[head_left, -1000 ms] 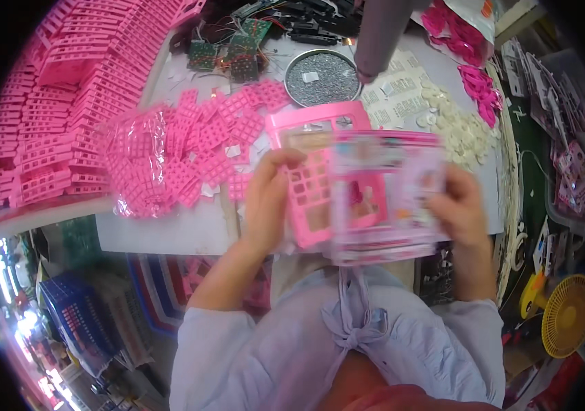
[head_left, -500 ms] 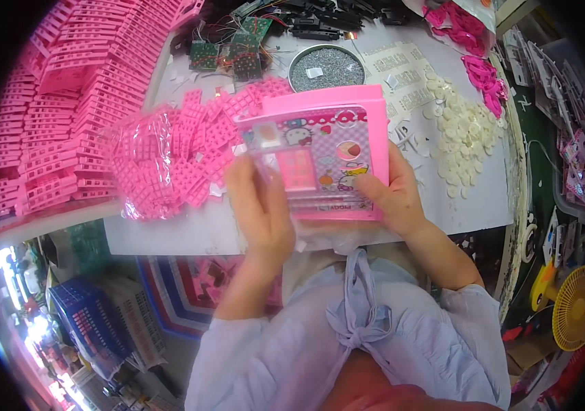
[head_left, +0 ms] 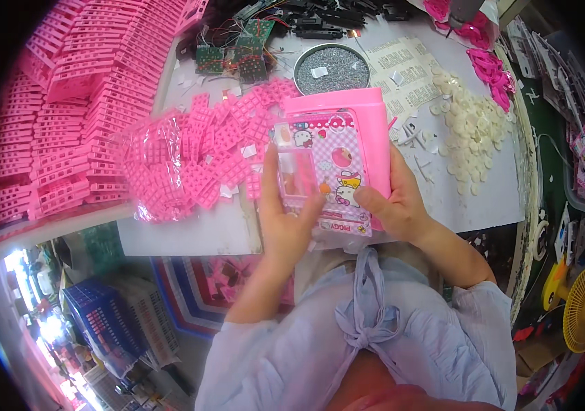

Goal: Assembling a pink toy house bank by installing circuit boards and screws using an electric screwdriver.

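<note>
My right hand (head_left: 402, 205) grips a pink plastic casing (head_left: 376, 127) by its right side, with the thumb in front near the edge of a printed panel. That panel (head_left: 337, 137) is a thin sheet with a checked purple-white pattern, cartoon figures and a rectangular cut-out window at its left. It lies in front of the casing, tilted, its lower edge reaching below. My left hand (head_left: 285, 222) is closed on the panel's lower left, the thumb in front by the window. Most of the casing's face and the right fingertips are hidden.
Pink button grids (head_left: 217, 157) and a clear bag of them (head_left: 152, 164) lie left, beside stacked pink casings (head_left: 100, 116). Behind are a round tin of small metal screws (head_left: 333, 72), circuit boards (head_left: 248, 58) and black parts (head_left: 323, 24). White discs (head_left: 470, 130) lie right. A screwdriver tip (head_left: 453, 24) hangs top right.
The printed panel has shifted and tilted against the pink casing, its lower edge now lower. My left hand has moved from beside it to grip its lower left. The whole view has shifted slightly.
</note>
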Demonstrator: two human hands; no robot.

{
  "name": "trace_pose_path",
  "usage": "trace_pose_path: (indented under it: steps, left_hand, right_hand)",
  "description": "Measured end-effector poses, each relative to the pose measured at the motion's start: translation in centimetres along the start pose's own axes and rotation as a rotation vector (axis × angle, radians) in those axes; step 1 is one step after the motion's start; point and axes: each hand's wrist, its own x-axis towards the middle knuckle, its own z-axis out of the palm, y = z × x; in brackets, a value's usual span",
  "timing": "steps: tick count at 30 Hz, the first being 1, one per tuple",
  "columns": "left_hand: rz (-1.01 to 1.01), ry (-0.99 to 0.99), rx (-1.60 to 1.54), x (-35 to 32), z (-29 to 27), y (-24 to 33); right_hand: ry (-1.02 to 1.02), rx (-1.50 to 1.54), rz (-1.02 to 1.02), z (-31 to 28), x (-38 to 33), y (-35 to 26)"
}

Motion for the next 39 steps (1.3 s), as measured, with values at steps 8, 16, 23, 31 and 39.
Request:
trace_pose_path:
  steps: [8,16,23,31,39]
  left_hand:
    - [-0.018,0.074,-0.157,-0.7,0.6,-1.8]
    - [0.054,0.008,0.023,-1.7,0.0,-1.6]
    - [-0.065,0.062,-0.182,-1.8,0.5,-2.5]
    - [-0.04,0.059,-0.223,-1.7,0.7,-1.9]
    - [-0.01,0.048,-0.018,-1.6,0.4,-1.9]
  right_hand:
    - [-0.085,-0.356,-0.032,-0.7,0.2,-0.5]
    - [-0.088,-0.406,0.041,-1.6,0.4,-0.8]
    - [-0.05,-0.17,0.031,-0.1,0.3,-0.3]
    - [-0.096,-0.423,-0.149,-0.8,0.9,-0.3]
    - [-0.17,-0.455,-0.017,-1.3,1.2,-1.4]
